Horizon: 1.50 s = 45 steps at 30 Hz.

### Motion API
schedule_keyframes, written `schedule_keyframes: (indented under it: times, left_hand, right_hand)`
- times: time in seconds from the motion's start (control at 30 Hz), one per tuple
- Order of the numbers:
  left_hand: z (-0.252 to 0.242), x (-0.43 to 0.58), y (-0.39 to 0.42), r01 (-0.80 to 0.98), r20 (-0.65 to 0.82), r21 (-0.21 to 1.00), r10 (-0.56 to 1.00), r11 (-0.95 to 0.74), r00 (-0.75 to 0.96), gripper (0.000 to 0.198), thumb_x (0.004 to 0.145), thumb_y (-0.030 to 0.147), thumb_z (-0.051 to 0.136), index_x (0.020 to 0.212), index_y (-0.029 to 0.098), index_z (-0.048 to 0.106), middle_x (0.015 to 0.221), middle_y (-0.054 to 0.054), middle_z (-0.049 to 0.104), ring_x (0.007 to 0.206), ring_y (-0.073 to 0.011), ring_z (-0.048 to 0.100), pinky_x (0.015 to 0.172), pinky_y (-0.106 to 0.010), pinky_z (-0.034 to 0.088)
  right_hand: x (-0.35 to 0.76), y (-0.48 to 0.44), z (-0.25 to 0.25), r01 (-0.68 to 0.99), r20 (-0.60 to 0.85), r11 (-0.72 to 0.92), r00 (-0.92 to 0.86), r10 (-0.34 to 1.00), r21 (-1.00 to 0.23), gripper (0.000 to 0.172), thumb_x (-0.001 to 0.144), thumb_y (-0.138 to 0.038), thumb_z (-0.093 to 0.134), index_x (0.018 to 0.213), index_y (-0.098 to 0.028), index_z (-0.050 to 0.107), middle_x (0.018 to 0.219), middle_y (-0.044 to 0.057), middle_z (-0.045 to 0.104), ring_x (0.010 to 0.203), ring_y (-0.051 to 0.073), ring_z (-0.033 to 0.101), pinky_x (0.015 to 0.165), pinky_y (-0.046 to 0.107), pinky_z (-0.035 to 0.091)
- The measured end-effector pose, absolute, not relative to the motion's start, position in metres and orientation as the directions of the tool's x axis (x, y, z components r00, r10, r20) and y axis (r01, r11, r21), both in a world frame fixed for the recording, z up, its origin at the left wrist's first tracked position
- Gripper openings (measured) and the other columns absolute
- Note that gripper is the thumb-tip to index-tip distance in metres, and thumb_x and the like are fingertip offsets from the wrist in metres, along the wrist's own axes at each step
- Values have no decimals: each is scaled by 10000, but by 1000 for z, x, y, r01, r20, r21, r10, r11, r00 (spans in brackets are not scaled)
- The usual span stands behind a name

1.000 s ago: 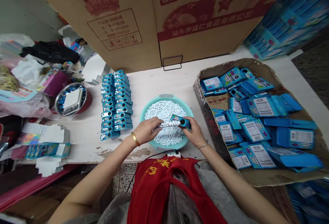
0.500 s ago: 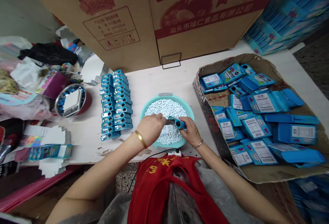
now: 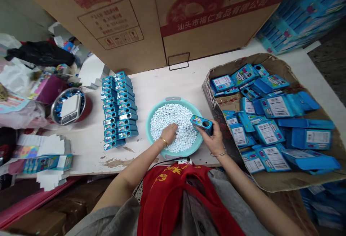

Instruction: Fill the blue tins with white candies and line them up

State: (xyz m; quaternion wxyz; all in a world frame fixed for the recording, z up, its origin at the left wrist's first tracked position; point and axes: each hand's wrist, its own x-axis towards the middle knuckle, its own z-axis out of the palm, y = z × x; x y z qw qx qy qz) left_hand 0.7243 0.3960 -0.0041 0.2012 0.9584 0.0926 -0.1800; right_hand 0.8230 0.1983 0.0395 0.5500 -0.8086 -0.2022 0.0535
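A turquoise basin holds many small pale candies. My left hand is down among the candies near the basin's middle, its fingers bent and their tips hidden. My right hand grips a small blue box with a dark round hole, tilted over the basin's right rim. On the left of the table, two columns of similar blue boxes stand close together, some with pale candies at their openings.
An open carton of blue boxes lies at the right. Large cardboard boxes line the back. A metal bowl with a white device sits left, near bags and white card pieces.
My left hand has come away from the blue box and gone down into the candies. My right hand has moved right with the box, whose hole now shows more fully.
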Motion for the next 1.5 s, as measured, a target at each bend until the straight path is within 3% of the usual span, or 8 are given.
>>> schedule_keyframes:
  times: [0.2, 0.37, 0.6, 0.77, 0.9, 1.03, 1.2, 1.5]
  left_hand:
    - [18, 708, 408, 251, -319, 541, 80, -803, 944, 282, 873, 197, 478, 1154, 170, 494, 1092, -75, 579, 959, -177, 572, 858, -304, 465]
    - [84, 692, 436, 97, -141, 673, 1, -734, 990, 251, 889, 246, 472, 1123, 165, 511, 1007, -75, 585, 913, -179, 555, 826, -313, 457]
    - [161, 711, 427, 14, -287, 434, -123, -901, 950, 237, 882, 182, 450, 1110, 165, 511, 1044, -86, 589, 962, -198, 570, 837, -319, 468]
    - [195, 733, 397, 19, -447, 150, -51, -989, 893, 236, 888, 107, 406, 1093, 155, 512, 955, -95, 593, 885, -229, 594, 727, -341, 483]
    - [211, 740, 380, -20, -492, 54, -44, -998, 870, 217, 919, 117, 355, 980, 152, 560, 920, -104, 580, 882, -233, 581, 714, -334, 469]
    - [191, 730, 402, 32, -410, 82, -4, -996, 912, 213, 915, 130, 372, 997, 176, 563, 946, -89, 570, 911, -215, 557, 769, -329, 459]
    - [97, 704, 446, 216, -454, 72, 161, -974, 876, 239, 901, 114, 373, 1059, 156, 547, 1015, -102, 572, 950, -231, 551, 796, -348, 455]
    - [-11, 731, 385, 300, -424, 453, 93, -840, 901, 343, 871, 119, 430, 1206, 166, 485, 1204, -95, 558, 1076, -195, 542, 949, -325, 429]
  right_hand:
    - [825, 191, 44, 239, 107, -303, 913, 395, -923, 391, 789, -396, 647, 1097, -194, 515, 974, 48, 616, 880, 196, 593, 811, 342, 482]
    - [824, 193, 41, 388, 188, -335, 846, 498, -859, 334, 814, -336, 602, 1111, -202, 528, 1007, 80, 613, 929, 233, 594, 835, 390, 490]
    - [813, 217, 36, 605, 317, -228, 658, 683, -763, 416, 785, -135, 496, 1193, -219, 500, 1120, 102, 599, 1072, 263, 553, 938, 461, 465]
    - [806, 223, 32, 625, 317, -208, 620, 718, -752, 426, 774, -115, 484, 1190, -199, 507, 1140, 114, 599, 1096, 271, 543, 949, 483, 463]
    - [803, 222, 27, 618, 324, -202, 629, 707, -759, 440, 772, -101, 481, 1200, -203, 498, 1149, 118, 599, 1109, 267, 543, 962, 487, 461]
    - [805, 218, 22, 590, 313, -218, 663, 680, -777, 463, 768, -107, 472, 1217, -216, 487, 1179, 114, 593, 1122, 267, 545, 966, 497, 460]
    - [815, 205, 25, 505, 266, -270, 753, 601, -820, 412, 800, -193, 531, 1210, -218, 492, 1152, 110, 610, 1089, 260, 573, 934, 462, 480]
    - [825, 192, 44, 331, 152, -378, 889, 431, -865, 364, 801, -395, 634, 1088, -195, 535, 986, 75, 643, 862, 209, 616, 780, 351, 506]
